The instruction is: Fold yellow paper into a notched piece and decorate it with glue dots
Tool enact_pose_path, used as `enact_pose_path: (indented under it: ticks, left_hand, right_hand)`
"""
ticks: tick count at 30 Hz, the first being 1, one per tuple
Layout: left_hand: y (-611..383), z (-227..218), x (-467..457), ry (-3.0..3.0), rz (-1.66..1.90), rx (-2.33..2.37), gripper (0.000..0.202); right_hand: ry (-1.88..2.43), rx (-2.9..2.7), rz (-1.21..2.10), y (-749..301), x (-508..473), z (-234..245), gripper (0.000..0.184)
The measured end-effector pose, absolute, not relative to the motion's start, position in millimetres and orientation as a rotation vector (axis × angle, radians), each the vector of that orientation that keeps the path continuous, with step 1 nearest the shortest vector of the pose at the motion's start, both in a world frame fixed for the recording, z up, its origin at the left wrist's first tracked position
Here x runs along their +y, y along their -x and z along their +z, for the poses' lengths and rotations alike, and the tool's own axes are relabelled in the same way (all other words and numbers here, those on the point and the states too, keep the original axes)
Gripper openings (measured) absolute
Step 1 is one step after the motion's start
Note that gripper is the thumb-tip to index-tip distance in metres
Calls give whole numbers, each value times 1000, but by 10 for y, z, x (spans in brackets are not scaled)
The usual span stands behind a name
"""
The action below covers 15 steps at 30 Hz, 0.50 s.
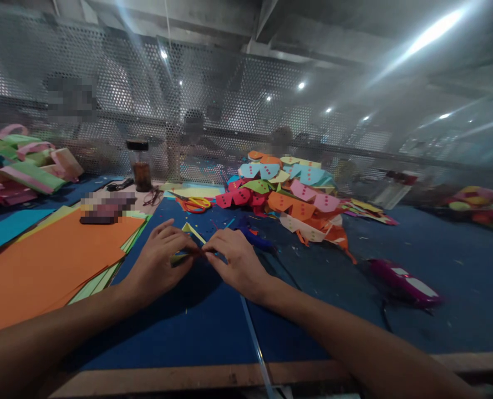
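Observation:
My left hand point(161, 257) and my right hand point(235, 260) meet over the blue table mat point(196, 321). Both pinch a small folded piece of yellow-green paper point(193, 231) between their fingertips; its pointed tip sticks up between the hands. Most of the paper is hidden under the fingers.
A stack of orange and green sheets point(50, 260) lies at left. A pile of finished coloured paper shapes point(288, 194) sits behind the hands, with orange-handled scissors point(196, 204) and a dark jar point(141, 165) nearby. A purple glue gun point(404, 281) lies at right. A perforated metal screen stands behind the table.

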<state>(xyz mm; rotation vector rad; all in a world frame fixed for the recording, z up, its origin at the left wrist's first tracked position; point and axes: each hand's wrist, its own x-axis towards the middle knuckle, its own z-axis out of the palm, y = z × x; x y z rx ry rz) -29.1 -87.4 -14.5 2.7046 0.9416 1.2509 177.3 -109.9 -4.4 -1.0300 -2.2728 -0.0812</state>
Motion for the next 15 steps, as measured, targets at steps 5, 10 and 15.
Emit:
enact_pose_path:
  ticks: [5, 10, 15]
  left_hand:
    - [291, -158, -862, -2723, 1291, 917, 11]
    - [298, -175, -837, -2700, 1313, 915, 7]
    - [291, -153, -844, -2649, 1281, 949, 8]
  right_hand:
    - [1057, -2291, -66, -1774, -1095, -51, 7]
    - [1075, -2238, 11, -1771, -1062, -64, 3]
    - [1085, -2252, -6, -1780, -1055, -61, 1]
